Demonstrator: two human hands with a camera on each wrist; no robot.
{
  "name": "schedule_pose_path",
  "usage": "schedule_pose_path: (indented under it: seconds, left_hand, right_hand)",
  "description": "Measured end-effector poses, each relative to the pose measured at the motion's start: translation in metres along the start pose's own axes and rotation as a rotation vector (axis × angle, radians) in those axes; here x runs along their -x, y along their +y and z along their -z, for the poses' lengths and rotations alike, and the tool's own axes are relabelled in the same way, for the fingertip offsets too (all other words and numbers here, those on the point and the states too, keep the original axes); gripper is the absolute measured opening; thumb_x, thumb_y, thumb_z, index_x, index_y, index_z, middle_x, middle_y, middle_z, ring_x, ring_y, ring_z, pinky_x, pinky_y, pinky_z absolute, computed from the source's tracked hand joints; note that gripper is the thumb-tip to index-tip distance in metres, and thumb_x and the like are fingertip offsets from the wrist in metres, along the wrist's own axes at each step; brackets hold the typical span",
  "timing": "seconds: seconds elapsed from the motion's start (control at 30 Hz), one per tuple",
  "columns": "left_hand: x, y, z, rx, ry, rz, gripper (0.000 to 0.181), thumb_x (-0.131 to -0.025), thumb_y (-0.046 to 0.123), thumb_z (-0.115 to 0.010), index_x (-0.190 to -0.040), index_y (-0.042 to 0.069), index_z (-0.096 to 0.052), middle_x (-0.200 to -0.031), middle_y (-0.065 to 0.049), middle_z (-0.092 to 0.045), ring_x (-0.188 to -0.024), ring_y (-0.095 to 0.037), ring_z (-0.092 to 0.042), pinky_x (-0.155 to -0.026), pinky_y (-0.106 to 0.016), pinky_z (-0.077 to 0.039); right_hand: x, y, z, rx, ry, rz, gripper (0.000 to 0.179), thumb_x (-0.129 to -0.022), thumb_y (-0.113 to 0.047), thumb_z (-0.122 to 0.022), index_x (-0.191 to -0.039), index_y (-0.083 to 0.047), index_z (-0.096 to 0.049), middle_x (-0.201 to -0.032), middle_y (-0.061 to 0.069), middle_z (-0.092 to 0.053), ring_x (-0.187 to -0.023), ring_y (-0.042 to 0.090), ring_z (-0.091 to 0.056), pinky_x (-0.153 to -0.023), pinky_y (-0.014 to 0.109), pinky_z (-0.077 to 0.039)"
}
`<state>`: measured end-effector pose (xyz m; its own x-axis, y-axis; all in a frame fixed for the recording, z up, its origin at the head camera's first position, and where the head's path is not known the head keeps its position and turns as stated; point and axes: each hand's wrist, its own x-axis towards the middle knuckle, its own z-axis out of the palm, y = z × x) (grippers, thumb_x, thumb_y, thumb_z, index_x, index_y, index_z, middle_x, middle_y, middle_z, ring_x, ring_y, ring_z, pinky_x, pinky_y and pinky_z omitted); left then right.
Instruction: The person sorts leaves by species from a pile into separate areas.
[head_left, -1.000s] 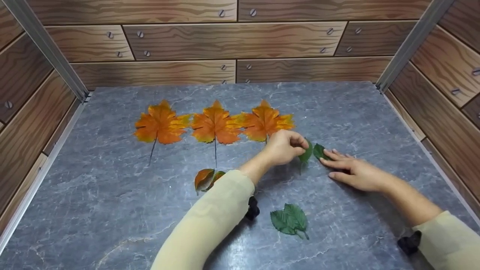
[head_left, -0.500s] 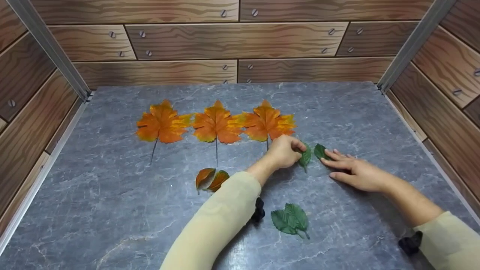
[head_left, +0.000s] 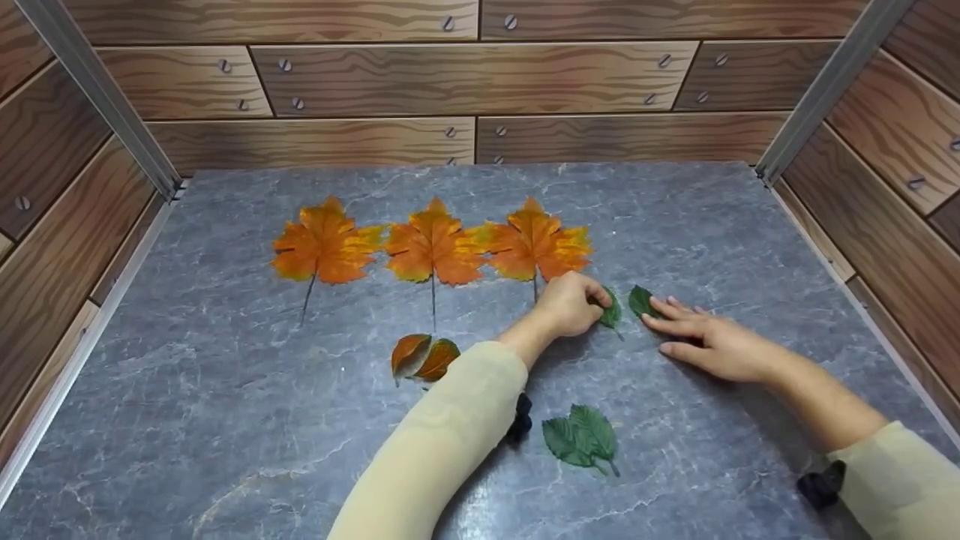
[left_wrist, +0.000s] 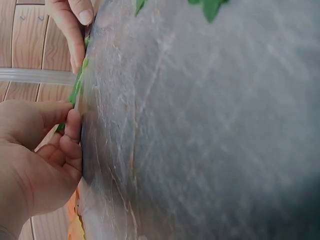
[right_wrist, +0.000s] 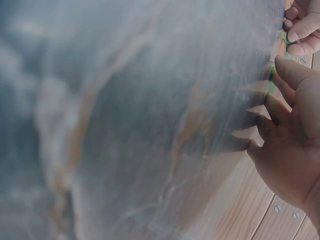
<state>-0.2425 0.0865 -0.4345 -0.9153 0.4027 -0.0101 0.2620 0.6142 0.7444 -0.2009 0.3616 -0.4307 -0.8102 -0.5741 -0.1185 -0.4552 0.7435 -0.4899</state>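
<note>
My left hand (head_left: 574,306) pinches the left edge of a green leaf (head_left: 613,309) between thumb and fingers, low over the tabletop. This leaf also shows edge-on in the left wrist view, where the hand's (left_wrist: 42,155) fingertips meet it. Just right of it lies a second green leaf (head_left: 640,300). The fingertips of my right hand (head_left: 712,345) rest on that leaf's right side, fingers spread and nearly straight. In the right wrist view the right hand (right_wrist: 295,130) hides most of its leaf.
Three orange maple leaves (head_left: 433,244) form a row at the back, stems toward me. Two brown-orange leaves (head_left: 411,354) lie by my left forearm. Overlapping green leaves (head_left: 579,436) lie nearer, between the arms. Wood-patterned walls (head_left: 472,79) bound the grey marbled table (head_left: 225,435).
The left hand has shifted slightly right and toward me. Its leaf has come down flatter, and the stem now points more to the right. The right hand has stayed in place.
</note>
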Motion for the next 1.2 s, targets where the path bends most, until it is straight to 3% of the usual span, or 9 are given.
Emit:
schedule_pose_path:
  seconds: [0.27,0.47,0.83,0.97,1.2]
  left_hand:
    - [-0.002,0.002,-0.003,-0.061,-0.006,0.017,0.025,-0.100,0.004,-0.069,-0.110,0.020,-0.086,-0.107,0.009,-0.078,-0.105,-0.009,-0.070,-0.089,-0.021,-0.053]
    - [-0.001,0.003,-0.003,-0.118,-0.025,-0.008,0.027,-0.099,0.004,-0.070,-0.111,0.021,-0.086,-0.111,0.009,-0.078,-0.108,-0.009,-0.070,-0.090,-0.020,-0.052]
    - [0.001,0.005,-0.002,-0.111,-0.018,-0.022,0.024,-0.100,0.009,-0.072,-0.115,0.023,-0.085,-0.112,0.010,-0.077,-0.122,-0.011,-0.060,-0.105,-0.022,-0.044]
    - [0.003,0.004,0.001,-0.077,0.002,-0.029,0.022,-0.101,0.011,-0.071,-0.116,0.020,-0.085,-0.108,0.004,-0.076,-0.117,-0.014,-0.060,-0.100,-0.023,-0.046]
    - [0.012,0.007,0.020,0.109,0.013,-0.025,0.020,-0.103,0.011,-0.070,-0.117,0.014,-0.083,-0.121,-0.001,-0.076,-0.119,-0.018,-0.067,-0.095,-0.030,-0.054]
  right_hand:
    - [-0.001,-0.001,0.001,0.002,0.005,0.004,0.050,-0.109,-0.034,-0.062,-0.156,-0.017,-0.056,-0.171,0.012,-0.032,-0.156,0.047,-0.023,-0.121,0.072,-0.016]
    - [-0.002,-0.001,0.001,0.001,0.010,0.016,0.050,-0.109,-0.032,-0.063,-0.156,-0.015,-0.056,-0.171,0.014,-0.032,-0.156,0.049,-0.024,-0.120,0.073,-0.016]
    - [0.000,0.000,0.001,-0.008,0.004,0.003,0.051,-0.109,-0.032,-0.063,-0.157,-0.016,-0.055,-0.171,0.014,-0.031,-0.156,0.049,-0.022,-0.119,0.075,-0.014]
    - [0.000,0.000,0.001,-0.009,-0.006,-0.004,0.051,-0.109,-0.033,-0.063,-0.157,-0.017,-0.055,-0.171,0.013,-0.031,-0.156,0.049,-0.021,-0.118,0.076,-0.014]
    - [0.000,0.000,-0.001,0.001,0.008,0.001,0.051,-0.109,-0.033,-0.063,-0.156,-0.016,-0.055,-0.171,0.013,-0.031,-0.156,0.050,-0.022,-0.119,0.076,-0.015]
